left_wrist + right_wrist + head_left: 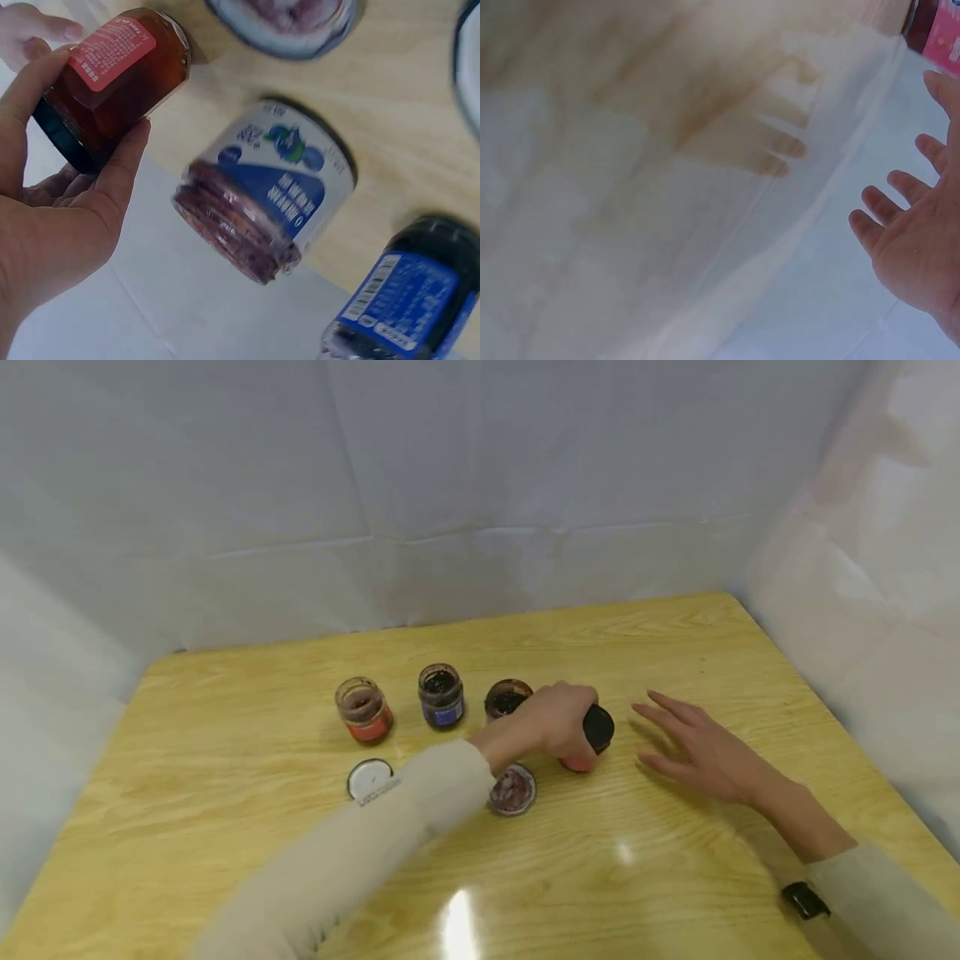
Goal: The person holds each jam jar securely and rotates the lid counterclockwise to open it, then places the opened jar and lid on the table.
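My left hand (557, 720) grips a jar (124, 79) of dark red contents with a red label and a black lid (598, 727), fingers and thumb wrapped around its lid end. Just to the right of it, my right hand (708, 756) hovers over the table, its fingers spread and holding nothing. An open blueberry jam jar (277, 180) stands left of the held jar, partly behind my left hand in the head view. In front of it lies an upturned lid (513, 791) smeared with purple jam.
An open jar with a blue label (442, 697) and an open jar with a red label (365, 712) stand further left. A white-lined lid (370, 778) lies near my left sleeve. White sheeting (480, 460) surrounds the wooden table (225, 727).
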`<state>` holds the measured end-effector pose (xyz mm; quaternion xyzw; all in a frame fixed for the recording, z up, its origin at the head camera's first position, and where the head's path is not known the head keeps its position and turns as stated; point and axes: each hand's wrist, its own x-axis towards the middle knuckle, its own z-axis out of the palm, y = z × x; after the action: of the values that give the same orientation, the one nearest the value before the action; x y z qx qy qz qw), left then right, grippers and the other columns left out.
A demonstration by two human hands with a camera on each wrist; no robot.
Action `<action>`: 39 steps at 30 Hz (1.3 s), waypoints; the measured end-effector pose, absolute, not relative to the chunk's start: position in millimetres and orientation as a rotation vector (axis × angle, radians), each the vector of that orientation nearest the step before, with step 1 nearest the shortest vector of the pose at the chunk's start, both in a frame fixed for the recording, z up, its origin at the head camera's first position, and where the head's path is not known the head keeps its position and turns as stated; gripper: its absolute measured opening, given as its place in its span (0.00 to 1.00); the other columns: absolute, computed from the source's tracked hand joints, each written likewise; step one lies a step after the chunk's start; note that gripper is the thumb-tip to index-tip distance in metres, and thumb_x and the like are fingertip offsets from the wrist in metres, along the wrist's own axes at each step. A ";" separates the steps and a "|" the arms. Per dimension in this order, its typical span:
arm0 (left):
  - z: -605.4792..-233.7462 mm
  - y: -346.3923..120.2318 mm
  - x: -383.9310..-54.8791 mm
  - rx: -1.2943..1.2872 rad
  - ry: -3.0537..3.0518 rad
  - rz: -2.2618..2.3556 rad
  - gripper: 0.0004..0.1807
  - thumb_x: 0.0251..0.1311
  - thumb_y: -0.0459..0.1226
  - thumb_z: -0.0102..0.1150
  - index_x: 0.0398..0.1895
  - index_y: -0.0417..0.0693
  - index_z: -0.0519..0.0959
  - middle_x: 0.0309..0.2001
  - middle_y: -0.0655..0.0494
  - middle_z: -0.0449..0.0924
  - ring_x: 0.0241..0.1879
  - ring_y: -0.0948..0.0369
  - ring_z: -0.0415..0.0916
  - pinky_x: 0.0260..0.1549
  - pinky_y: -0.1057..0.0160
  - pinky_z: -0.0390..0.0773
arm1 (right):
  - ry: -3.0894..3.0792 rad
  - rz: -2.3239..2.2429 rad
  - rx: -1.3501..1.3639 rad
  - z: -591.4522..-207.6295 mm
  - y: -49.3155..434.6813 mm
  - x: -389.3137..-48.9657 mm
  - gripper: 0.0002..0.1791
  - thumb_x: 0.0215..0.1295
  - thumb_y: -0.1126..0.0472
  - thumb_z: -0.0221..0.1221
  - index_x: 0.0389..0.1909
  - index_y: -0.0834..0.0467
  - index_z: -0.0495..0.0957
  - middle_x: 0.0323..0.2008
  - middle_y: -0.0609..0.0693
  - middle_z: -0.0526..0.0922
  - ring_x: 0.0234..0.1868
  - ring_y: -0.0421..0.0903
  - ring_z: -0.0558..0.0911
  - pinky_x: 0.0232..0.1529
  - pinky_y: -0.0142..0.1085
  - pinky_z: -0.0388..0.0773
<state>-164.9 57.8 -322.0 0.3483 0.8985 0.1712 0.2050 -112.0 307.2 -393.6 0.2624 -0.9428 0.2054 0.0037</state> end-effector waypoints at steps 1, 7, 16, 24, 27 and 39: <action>-322.9 55.5 -161.7 0.984 2.497 0.483 0.24 0.49 0.44 0.71 0.47 0.47 0.74 0.34 0.58 0.75 0.29 0.62 0.74 0.24 0.67 0.74 | -2.960 0.640 0.822 -393.7 307.1 -111.1 0.35 0.66 0.49 0.59 0.71 0.53 0.60 0.70 0.62 0.55 0.66 0.65 0.58 0.56 0.61 0.62; -327.4 41.5 -143.1 1.093 2.507 0.481 0.23 0.45 0.45 0.72 0.43 0.49 0.75 0.31 0.62 0.75 0.27 0.64 0.73 0.23 0.69 0.72 | -2.946 0.637 0.854 -394.9 304.5 -107.8 0.35 0.66 0.49 0.59 0.71 0.52 0.60 0.70 0.62 0.56 0.66 0.65 0.59 0.55 0.61 0.63; -342.6 29.1 -129.9 1.142 2.583 0.640 0.29 0.46 0.45 0.71 0.52 0.46 0.74 0.43 0.58 0.78 0.39 0.63 0.75 0.36 0.68 0.74 | -2.927 0.654 0.851 -394.2 299.5 -106.4 0.36 0.65 0.49 0.61 0.71 0.52 0.61 0.70 0.62 0.56 0.66 0.64 0.60 0.56 0.61 0.62; -366.8 20.5 -121.8 0.891 2.541 0.974 0.48 0.46 0.46 0.74 0.69 0.41 0.61 0.61 0.48 0.70 0.59 0.52 0.67 0.57 0.59 0.67 | -2.894 0.521 0.805 -386.0 290.0 -101.1 0.37 0.64 0.46 0.60 0.71 0.51 0.60 0.70 0.61 0.57 0.66 0.64 0.59 0.57 0.62 0.60; -371.0 21.3 -121.9 0.864 2.535 0.976 0.46 0.45 0.47 0.74 0.67 0.41 0.64 0.59 0.49 0.72 0.58 0.52 0.68 0.57 0.57 0.66 | -2.866 0.437 0.814 -385.0 287.3 -99.6 0.38 0.63 0.45 0.60 0.71 0.51 0.59 0.70 0.61 0.57 0.67 0.65 0.57 0.61 0.60 0.56; -383.7 22.7 -123.8 0.835 2.489 1.067 0.35 0.42 0.43 0.77 0.56 0.47 0.73 0.47 0.57 0.79 0.48 0.62 0.75 0.52 0.62 0.70 | -2.884 0.328 0.833 -385.4 282.2 -95.0 0.38 0.66 0.42 0.56 0.73 0.50 0.56 0.71 0.62 0.55 0.68 0.66 0.55 0.64 0.57 0.50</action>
<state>-123.8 22.7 -383.7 0.2913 0.8679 0.3721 0.1532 -95.0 282.2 -385.4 0.2752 -0.9533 0.1086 0.0607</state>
